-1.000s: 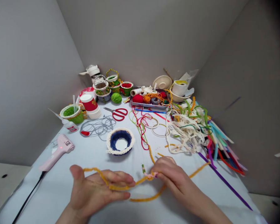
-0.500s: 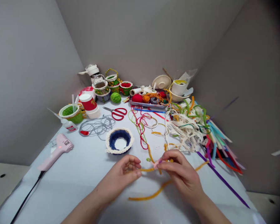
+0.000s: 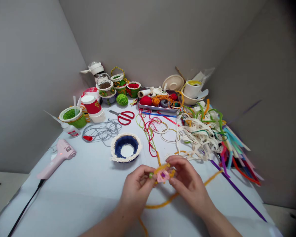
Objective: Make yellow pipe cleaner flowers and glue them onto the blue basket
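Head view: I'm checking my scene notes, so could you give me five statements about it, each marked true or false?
1. The pink flower is between the left hand and the right hand. True.
2. The scissors have green handles. False: they are red.
3. The glue gun lies left of the blue bowl. True.
4. The green yarn ball is inside the tray. False: it sits outside, to the tray's left.
5. The blue bowl has a white trim. True.

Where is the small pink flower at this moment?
The pink flower is low in the head view, just right of centre, between the left hand and right hand, nearer the person than the blue bowl.
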Available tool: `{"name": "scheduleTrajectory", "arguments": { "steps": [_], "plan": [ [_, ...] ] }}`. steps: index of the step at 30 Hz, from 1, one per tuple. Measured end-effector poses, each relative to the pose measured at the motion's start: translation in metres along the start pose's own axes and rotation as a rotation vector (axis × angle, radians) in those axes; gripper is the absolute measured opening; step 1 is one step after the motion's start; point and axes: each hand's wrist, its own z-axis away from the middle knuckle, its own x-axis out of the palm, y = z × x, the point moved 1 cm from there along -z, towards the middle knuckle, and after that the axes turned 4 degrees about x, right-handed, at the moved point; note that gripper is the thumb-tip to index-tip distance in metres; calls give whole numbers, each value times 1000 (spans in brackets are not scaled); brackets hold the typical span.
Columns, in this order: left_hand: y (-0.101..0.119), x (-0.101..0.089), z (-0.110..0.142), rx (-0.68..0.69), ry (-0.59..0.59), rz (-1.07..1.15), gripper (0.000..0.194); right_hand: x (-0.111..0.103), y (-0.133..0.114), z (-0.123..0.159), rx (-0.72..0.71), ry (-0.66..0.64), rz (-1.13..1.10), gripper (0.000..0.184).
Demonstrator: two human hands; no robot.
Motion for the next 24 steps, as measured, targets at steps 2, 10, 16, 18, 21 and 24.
{"name": "scheduleTrajectory", "arguments": {
  "steps": [2,10,16,18,21,24],
  "plan": [
    [-2,-1,1,43,-1,-25,18,6,0,0,180,-25,-84,31],
    [-1,0,1,-208,30,277,23,17,7,1,478,-16,-409,27],
    [-7,5,5,-559,-47,612,15,23,10,3,553,-18,-658,31],
    [-8,6,6,-587,-94,648,16,24,9,3,577,-32,-694,31],
    [-8,6,7,-462,-81,575,21,24,10,2,577,-23,-680,32],
    [-4,5,8,-320,-29,414,23,21,10,1,547,23,-604,31]
  ]
}}
